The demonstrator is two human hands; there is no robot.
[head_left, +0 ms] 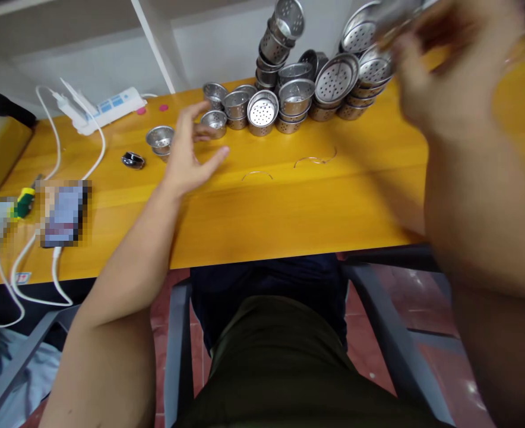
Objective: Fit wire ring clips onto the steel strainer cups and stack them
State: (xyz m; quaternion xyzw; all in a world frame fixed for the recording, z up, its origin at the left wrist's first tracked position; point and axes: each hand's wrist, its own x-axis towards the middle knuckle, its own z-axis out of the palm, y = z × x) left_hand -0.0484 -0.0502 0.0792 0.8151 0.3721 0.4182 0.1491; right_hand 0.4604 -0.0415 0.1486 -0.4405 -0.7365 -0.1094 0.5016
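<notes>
We find the left hand (pixel 190 151) open, fingers spread, hovering over the yellow table (pixel 289 196) just beside a loose metal strainer cup (pixel 160 138). The right hand (pixel 440 71) is raised near the camera and blurred; it seems to pinch a strainer cup, but we cannot tell for certain. Stacked cups (pixel 298 89) stand behind, near the table's back edge. We advise taking the loose cup by its rim, clear of the wire clips (pixel 313 159).

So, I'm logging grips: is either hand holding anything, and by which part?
Left hand is open above the table, holding nothing. Right hand is blurred; a metal piece seems at its fingertips, hold unclear.
</notes>
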